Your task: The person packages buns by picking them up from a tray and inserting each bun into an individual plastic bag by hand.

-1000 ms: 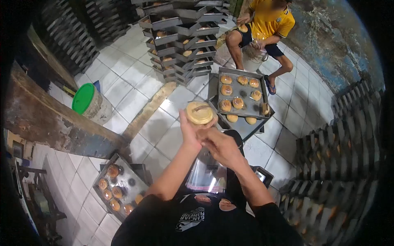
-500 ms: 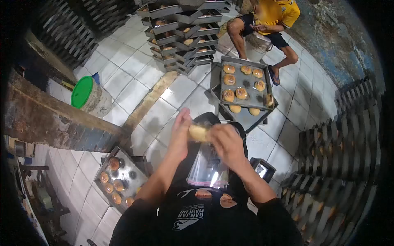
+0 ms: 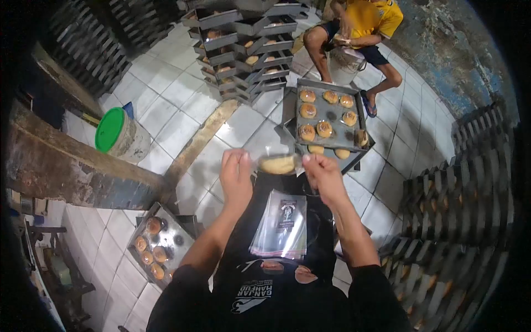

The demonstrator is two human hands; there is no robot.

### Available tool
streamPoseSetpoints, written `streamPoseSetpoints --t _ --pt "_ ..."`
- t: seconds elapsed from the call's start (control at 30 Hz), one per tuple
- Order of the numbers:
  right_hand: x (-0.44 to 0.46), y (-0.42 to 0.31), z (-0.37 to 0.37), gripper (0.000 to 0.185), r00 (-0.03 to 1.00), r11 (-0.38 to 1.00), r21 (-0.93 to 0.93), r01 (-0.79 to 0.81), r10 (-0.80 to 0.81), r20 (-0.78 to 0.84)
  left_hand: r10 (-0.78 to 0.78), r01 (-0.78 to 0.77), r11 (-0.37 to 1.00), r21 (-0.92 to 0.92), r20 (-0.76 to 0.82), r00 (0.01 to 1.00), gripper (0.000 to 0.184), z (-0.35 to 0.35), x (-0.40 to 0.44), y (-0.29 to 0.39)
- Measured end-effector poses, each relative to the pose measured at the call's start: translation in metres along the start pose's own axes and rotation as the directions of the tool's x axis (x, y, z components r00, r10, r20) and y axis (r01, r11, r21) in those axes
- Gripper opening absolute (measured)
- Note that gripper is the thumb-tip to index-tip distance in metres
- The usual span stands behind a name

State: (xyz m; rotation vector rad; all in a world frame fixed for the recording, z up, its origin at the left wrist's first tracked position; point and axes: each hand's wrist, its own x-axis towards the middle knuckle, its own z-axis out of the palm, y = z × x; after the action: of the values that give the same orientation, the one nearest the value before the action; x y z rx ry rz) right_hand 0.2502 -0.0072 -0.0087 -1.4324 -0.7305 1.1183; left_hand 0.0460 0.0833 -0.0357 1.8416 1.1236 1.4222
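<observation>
A pale golden bread bun [image 3: 277, 164] in a clear plastic bag is stretched level between my two hands, above my lap. My left hand [image 3: 237, 176] has its fingers together at the bag's left end. At the other end, my right hand [image 3: 323, 177] pinches the plastic between thumb and fingers. Below them, a stack of clear printed plastic bags [image 3: 281, 227] lies on my lap, fanned a little.
Ahead to the right is a metal tray [image 3: 334, 113] of buns, near a seated person in a yellow shirt [image 3: 387, 19]. Another bun tray [image 3: 185, 235] lies at left. Stacked trays [image 3: 251, 50] rise ahead; a green-lidded bucket [image 3: 110, 130] stands left.
My hands have moved apart, and the bagged bun now hangs stretched between them. More of the bag stack shows. The seated person's hand has risen.
</observation>
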Motion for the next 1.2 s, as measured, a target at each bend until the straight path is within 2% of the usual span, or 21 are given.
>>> streamPoseSetpoints --t 0.07,0.13,0.17,0.2,0.23,0.33,0.4,0.43,0.47,0.53,0.6,0.63,0.7,0.77,0.8,0.87,1.0,1.07,1.1,1.17,1.2 --pt "-0.023 0.031 0.0 0.034 0.989 0.984 0.118 -0.13 0.121 0.086 -0.352 0.377 0.912 -0.164 0.162 0.922 0.02 -0.009 -0.035 -0.016" --pt "-0.031 0.064 0.002 0.029 0.942 0.933 0.172 -0.316 0.287 0.174 -0.641 0.756 0.6 -0.261 0.409 0.65 0.018 -0.013 -0.056 -0.033" --pt "-0.038 0.072 0.005 0.026 0.93 0.902 0.233 -0.363 0.335 0.15 -0.65 0.79 0.557 -0.255 0.457 0.607 0.016 -0.014 -0.056 -0.044" --pt "-0.043 0.076 0.007 0.024 0.916 0.868 0.294 -0.4 0.38 0.127 -0.563 0.691 0.673 -0.262 0.423 0.709 0.017 -0.01 -0.058 -0.054" --pt "-0.045 0.062 0.007 0.022 0.939 0.862 0.372 -0.345 0.322 0.124 -0.469 0.587 0.768 -0.256 0.399 0.788 0.017 -0.006 -0.046 -0.039" --pt "-0.043 0.06 -0.01 0.018 0.996 0.882 0.463 -0.084 0.088 0.012 -0.342 0.531 0.813 -0.239 0.544 0.767 0.018 0.011 -0.024 -0.037" --pt "-0.031 0.089 -0.049 0.017 0.964 0.985 -0.077 0.155 -0.168 -0.206 -0.407 0.644 0.659 -0.388 0.536 0.74 0.027 0.031 -0.013 0.001" --pt "-0.026 0.091 -0.066 0.014 0.888 0.88 -0.396 0.264 -0.382 -0.256 -0.419 0.602 0.777 -0.185 0.562 0.714 0.042 0.024 -0.011 0.011" --pt "-0.022 0.094 -0.084 0.013 0.779 0.668 -0.678 0.307 -0.586 -0.225 -0.329 0.506 0.847 -0.166 0.584 0.742 0.044 0.019 -0.02 0.01" --pt "-0.028 0.14 -0.125 0.021 0.802 0.483 -0.869 0.11 -0.56 -0.21 -0.147 0.292 0.947 -0.138 0.621 0.77 0.049 0.0 -0.047 0.009" --pt "-0.048 0.19 -0.153 0.025 0.855 0.301 -0.948 -0.105 -0.459 -0.241 0.008 -0.062 0.996 0.06 0.645 0.764 0.047 -0.021 -0.067 0.028" --pt "-0.054 0.183 -0.149 0.028 0.894 0.441 -0.886 -0.144 -0.326 -0.308 0.074 -0.24 0.957 0.164 0.661 0.746 0.047 -0.027 -0.074 0.035" --pt "-0.092 0.132 -0.121 0.036 0.925 0.669 -0.684 -0.29 0.012 -0.381 0.147 -0.394 0.891 0.226 0.678 0.721 0.04 -0.039 -0.09 0.031" --pt "-0.121 0.095 -0.088 0.046 0.986 0.774 -0.632 0.028 -0.125 -0.11 0.265 -0.553 0.805 0.217 0.701 0.662 0.03 -0.042 -0.104 0.011" --pt "-0.129 0.076 -0.074 0.053 0.955 0.703 -0.656 0.275 -0.281 0.099 0.319 -0.596 0.787 0.159 0.722 0.613 0.031 -0.043 -0.106 0.008" --pt "-0.134 0.041 -0.05 0.059 0.894 0.66 -0.604 0.447 -0.353 0.275 0.422 -0.672 0.739 0.037 0.753 0.505 0.034 -0.042 -0.106 0.005" --pt "-0.14 0.028 -0.043 0.036 0.883 0.572 -0.673 0.469 -0.289 0.369 0.593 -0.738 0.673 -0.048 0.632 0.499 0.037 -0.049 -0.114 0.005" --pt "-0.146 0.013 -0.045 0.027 0.867 0.591 -0.637 0.495 -0.285 0.409 0.182 -0.161 0.981 -0.109 0.808 0.56 0.042 -0.057 -0.114 0.013" --pt "-0.148 -0.003 -0.047 0.023 0.856 0.61 -0.605 0.511 -0.304 0.418 -0.026 0.181 0.981 -0.069 0.88 0.474 0.044 -0.06 -0.111 0.021" --pt "-0.136 -0.016 -0.066 0.02 0.84 0.704 -0.5 0.504 -0.266 0.472 -0.146 0.188 0.975 0.119 0.981 0.132 0.051 -0.057 -0.088 0.033" --pt "-0.112 -0.001 -0.088 0.019 0.805 0.867 -0.263 0.424 -0.227 0.548 -0.209 0.323 0.936 0.139 0.959 0.193 0.049 -0.059 -0.087 0.031"
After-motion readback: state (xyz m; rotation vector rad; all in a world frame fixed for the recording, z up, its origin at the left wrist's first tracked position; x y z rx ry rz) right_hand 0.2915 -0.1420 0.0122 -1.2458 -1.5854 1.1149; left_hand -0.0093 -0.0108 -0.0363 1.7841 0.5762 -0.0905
